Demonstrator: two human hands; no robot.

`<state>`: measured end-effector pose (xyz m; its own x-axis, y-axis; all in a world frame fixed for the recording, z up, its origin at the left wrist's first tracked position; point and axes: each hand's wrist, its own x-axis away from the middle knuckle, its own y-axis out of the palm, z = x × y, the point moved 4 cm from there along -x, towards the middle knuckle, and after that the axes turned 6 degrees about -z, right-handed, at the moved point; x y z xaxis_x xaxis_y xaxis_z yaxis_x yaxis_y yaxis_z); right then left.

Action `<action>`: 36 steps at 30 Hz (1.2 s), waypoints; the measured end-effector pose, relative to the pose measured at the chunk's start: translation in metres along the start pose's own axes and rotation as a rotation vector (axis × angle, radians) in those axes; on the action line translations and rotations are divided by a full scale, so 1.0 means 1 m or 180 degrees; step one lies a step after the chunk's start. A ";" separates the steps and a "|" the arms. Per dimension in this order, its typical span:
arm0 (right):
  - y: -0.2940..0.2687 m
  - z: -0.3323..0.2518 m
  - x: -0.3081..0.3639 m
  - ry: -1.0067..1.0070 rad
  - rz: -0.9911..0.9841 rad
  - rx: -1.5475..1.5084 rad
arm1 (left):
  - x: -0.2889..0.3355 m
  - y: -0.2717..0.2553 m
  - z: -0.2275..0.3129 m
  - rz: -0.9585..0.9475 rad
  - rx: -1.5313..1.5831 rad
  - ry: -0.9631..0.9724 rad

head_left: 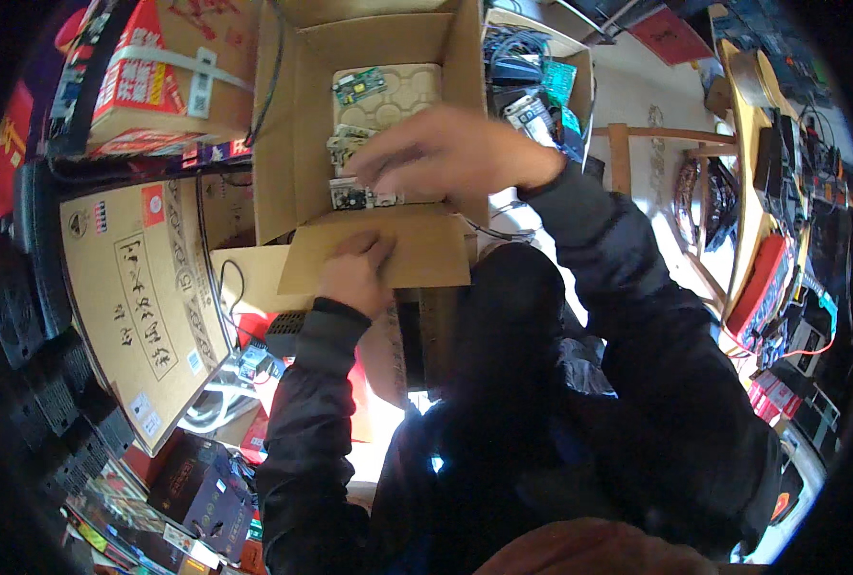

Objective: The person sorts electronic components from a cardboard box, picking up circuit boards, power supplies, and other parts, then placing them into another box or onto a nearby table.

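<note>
An opened cardboard box [354, 43] stands before me, with a tan moulded tray [415, 86] inside. A green circuit board [359, 86] lies at the tray's far left, and more small boards [350, 196] are nearer. My right hand [445, 153] hangs over the box, blurred, its fingers stretched leftward and nothing visible in them. It hides part of the tray and boards. My left hand [357, 273] rests on the near flap [426, 257], fingers lying against the cardboard, nothing seen in its grip.
To the right, a second box holds cables [517, 48] and teal circuit boards [560, 84]. Large cartons [139, 297] crowd the left side, one with red labels [177, 81] above. A wooden frame [620, 158] and cluttered shelf [757, 259] stand at right.
</note>
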<state>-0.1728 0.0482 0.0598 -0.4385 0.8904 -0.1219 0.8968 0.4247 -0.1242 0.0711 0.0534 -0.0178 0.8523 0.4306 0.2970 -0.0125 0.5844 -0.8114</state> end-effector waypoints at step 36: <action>-0.249 0.259 0.275 0.4121 0.3268 0.2726 | -0.003 -0.013 0.007 -0.0242 -0.0094 -0.0130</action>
<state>-0.5315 0.1451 -0.1980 0.8693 0.4427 0.2198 0.2978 -0.1141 -0.9478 0.0645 0.0494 -0.0049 0.8281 0.4137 0.3782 0.0675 0.5962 -0.8000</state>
